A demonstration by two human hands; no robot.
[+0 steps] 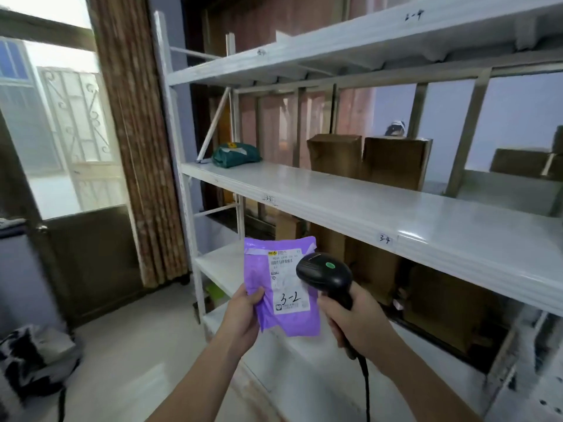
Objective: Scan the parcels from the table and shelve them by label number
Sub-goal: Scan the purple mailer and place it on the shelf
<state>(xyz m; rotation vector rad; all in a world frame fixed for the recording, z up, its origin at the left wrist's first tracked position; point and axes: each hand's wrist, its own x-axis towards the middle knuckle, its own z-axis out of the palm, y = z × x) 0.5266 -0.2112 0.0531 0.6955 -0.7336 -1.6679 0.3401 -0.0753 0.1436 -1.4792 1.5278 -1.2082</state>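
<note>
Two hands are up in front of the white shelves (pixel 365 205). The left hand (pixel 243 315) pinches a purple parcel (pixel 283 287) by its lower left edge, thumb on the front, holding it upright with the label (pixel 288 284) facing out, "3-2" handwritten on it. The right hand (pixel 353 321) is wrapped around the handle of a black scanner (pixel 324 274), whose head sits just beside the label. Brown boxes (pixel 393 161) and a green bag (pixel 236 153) rest on the middle shelf behind.
</note>
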